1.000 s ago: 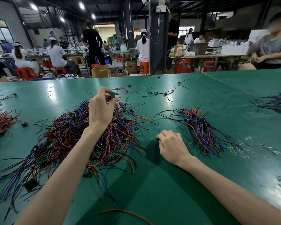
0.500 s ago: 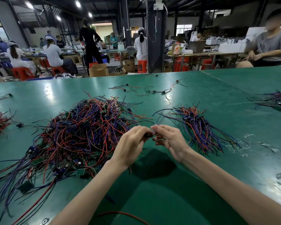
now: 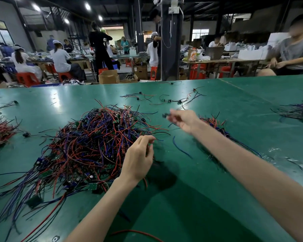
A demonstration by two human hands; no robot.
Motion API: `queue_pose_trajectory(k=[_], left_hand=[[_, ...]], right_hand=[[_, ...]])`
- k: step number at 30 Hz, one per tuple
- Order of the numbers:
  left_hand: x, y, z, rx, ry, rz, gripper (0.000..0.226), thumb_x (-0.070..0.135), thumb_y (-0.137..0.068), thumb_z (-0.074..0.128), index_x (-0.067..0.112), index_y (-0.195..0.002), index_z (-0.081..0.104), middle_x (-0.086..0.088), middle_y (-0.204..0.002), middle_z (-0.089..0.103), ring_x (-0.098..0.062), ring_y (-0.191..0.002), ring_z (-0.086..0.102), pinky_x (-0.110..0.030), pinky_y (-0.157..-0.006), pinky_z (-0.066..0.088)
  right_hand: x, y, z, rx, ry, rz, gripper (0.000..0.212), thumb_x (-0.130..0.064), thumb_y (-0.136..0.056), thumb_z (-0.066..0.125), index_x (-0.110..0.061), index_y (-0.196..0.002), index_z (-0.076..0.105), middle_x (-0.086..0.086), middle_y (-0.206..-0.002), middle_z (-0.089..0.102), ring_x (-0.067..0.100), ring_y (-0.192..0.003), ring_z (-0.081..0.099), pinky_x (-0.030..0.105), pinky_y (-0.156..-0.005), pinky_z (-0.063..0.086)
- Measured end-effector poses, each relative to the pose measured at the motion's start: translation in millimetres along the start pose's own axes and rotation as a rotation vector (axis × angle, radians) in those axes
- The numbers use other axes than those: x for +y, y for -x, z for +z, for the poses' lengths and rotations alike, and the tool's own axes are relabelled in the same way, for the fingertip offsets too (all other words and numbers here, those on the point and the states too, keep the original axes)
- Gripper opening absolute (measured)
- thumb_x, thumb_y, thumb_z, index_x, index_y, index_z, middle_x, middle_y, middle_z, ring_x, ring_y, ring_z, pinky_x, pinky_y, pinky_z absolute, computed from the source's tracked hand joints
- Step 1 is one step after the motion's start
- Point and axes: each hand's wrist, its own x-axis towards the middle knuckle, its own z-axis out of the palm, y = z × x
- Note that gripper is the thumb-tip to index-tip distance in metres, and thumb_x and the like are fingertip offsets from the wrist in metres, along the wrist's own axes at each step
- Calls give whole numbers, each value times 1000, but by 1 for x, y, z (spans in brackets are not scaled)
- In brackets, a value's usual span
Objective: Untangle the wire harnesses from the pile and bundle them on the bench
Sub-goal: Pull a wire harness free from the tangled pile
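Motion blurs the right hand (image 3: pixel 184 120) (grip unclear); its forearm half-hides the smaller bundle (image 3: pixel 214 121).

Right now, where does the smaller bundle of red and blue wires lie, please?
Head view: the bundle lies right of centre on the green bench, partly behind the right forearm, beside the big tangled pile.

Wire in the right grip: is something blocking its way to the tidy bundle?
Nothing visible. The right grip pinches the blurred black-ended wire harness over the green bench, beside the sorted red-and-blue wire bundle.
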Motion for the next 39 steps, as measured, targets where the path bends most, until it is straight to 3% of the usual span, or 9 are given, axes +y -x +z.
queue_pose_trajectory(k=[4, 6, 9, 16, 20, 24, 27, 31, 39], left_hand=[[-1, 4, -1, -71, -68, -8, 20, 4, -91, 55, 4, -110, 63, -7, -105, 65, -25, -94, 62, -39, -81, 51], [-1, 4, -1, -99, -111, -21, 18, 6, -92, 53, 6, -106, 64, -6, -102, 65, -23, -97, 59, -38, -81, 49], [-3, 2, -1, -121, -195, -44, 17, 6, -90, 52, 7, -100, 66, -6, -96, 66, -23, -96, 56, -37, -77, 47], [-12, 3, 2, -293, -405, -119, 16, 13, -90, 47, 11, -94, 63, -5, -97, 64, -24, -98, 53, -32, -74, 39], [-8, 1, 3, -292, -339, -138, 22, 9, -85, 46, 11, -88, 68, -5, -93, 67, -24, -95, 55, -32, -77, 42], [-5, 3, 1, -295, -309, -134, 21, 4, -80, 48, 9, -84, 68, -7, -87, 67, -26, -89, 56, -35, -76, 45], [-6, 3, 0, -281, -308, -122, 23, 6, -86, 47, 11, -91, 69, -5, -91, 68, -22, -93, 55, -32, -80, 44], [-9, 3, 0, -267, -295, -129, 24, 7, -88, 45, 12, -91, 69, -4, -92, 68, -20, -93, 54, -30, -81, 43], [-9, 2, 1, -236, -299, -122, 23, 4, -83, 48, 12, -86, 69, -6, -85, 67, -22, -84, 56, -29, -69, 36]], right_hand=[[-12, -45, 11, -71, 8, 89, 61, -16, -91, 60, 2, -141, 30, 26, -151, 21, 33, -133, 38, 34, -111, 34], [1, -53, 16, 0, 374, 80, 52, -5, -90, 60, 7, -135, 38, 24, -146, 34, 29, -108, 56, 30, -91, 49], [26, -52, 29, -10, 723, -7, 35, 10, -87, 55, 16, -121, 52, 20, -95, 63, 18, -60, 47, 26, -58, 41], [57, -38, 80, -34, 1350, -364, 24, -16, -91, 48, -20, -100, 71, 4, -112, 66, 25, -115, 48, 37, -98, 34], [55, -35, 112, 15, 1165, -432, 45, -35, -98, 34, -7, -81, 65, 5, -87, 68, 25, -92, 58, 39, -93, 30], [52, -35, 134, 94, 1376, -656, 49, -39, -97, 42, -12, -59, 56, 3, -75, 64, 24, -79, 58, 39, -89, 31], [44, -36, 149, -305, 1366, -447, 40, -42, -90, 59, -5, -99, 71, 12, -110, 68, 27, -103, 60, 37, -94, 43], [42, -31, 157, -538, 1077, -127, 63, -34, -85, 68, 0, -135, 48, 10, -146, 41, 25, -133, 39, 34, -106, 35], [53, -34, 153, -495, 1341, -457, 25, -12, -78, 76, -6, -101, 71, 9, -106, 70, 19, -98, 62, 28, -89, 47]])
